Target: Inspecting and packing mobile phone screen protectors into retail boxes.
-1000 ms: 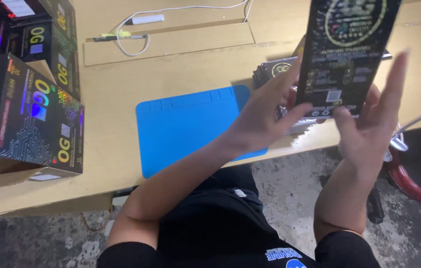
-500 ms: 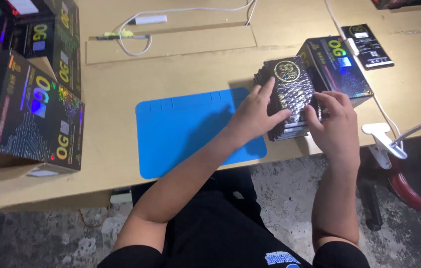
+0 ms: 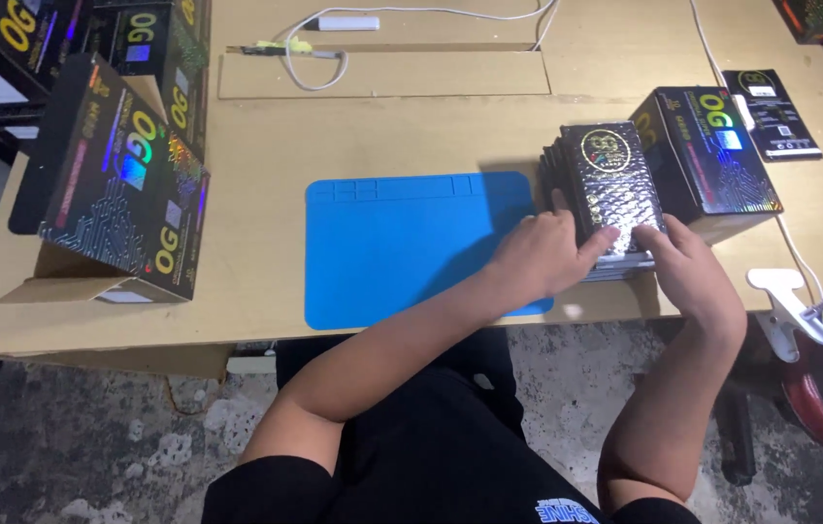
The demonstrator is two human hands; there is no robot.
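Note:
A stack of flat black shiny packets [image 3: 609, 184] lies on the wooden table [image 3: 411, 126], just right of a blue mat [image 3: 411, 243]. My left hand [image 3: 540, 254] rests at the stack's near left corner, fingers touching the top packet. My right hand [image 3: 688, 267] sits at the near right corner, fingertips on the stack's edge. Neither hand lifts a packet. A black printed box [image 3: 707, 160] stands against the stack's right side.
Several large black printed boxes [image 3: 125, 180] stand at the left, one open on its side. A flat black packet [image 3: 771, 114] lies far right. A white cable [image 3: 411, 15] and a cardboard strip [image 3: 382, 73] lie at the back. A white clamp [image 3: 790, 303] grips the table's right edge.
One second ago both hands held a black packet up near the camera. They then came down, and now rest on the stack with the packet laid on top.

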